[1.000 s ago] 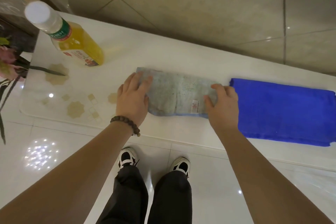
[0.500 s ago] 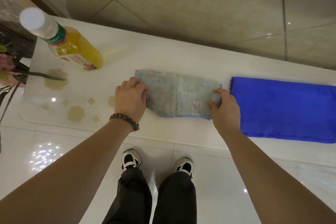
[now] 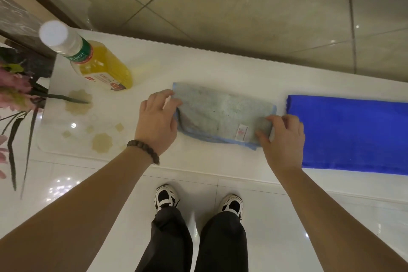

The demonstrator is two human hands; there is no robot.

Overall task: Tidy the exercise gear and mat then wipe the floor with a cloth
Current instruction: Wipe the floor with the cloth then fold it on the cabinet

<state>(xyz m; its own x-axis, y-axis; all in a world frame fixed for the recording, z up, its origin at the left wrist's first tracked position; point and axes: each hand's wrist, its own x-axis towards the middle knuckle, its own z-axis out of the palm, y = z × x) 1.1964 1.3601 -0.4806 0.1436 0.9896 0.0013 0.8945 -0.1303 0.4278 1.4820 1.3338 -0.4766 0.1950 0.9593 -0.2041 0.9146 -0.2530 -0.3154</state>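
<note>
Head view, looking down: white glossy counter [image 3: 220,66] against a beige tiled wall [image 3: 242,6], white floor tiles [image 3: 287,216] below. Pale grey cloth [image 3: 223,115] lies folded at counter centre; folded blue towel [image 3: 353,132] just beside it on the right; bottle of yellow liquid [image 3: 92,62] to the left. Left hand [image 3: 157,122], fingers loosely curled, touches the cloth's left end. Right hand [image 3: 284,137] pinches the right end between thumb and fingers.

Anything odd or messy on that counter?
Mostly tidy. The grey cloth between the left hand and right hand looks stained with dark specks; the blue towel beside it looks clean. No spill visible.
</note>
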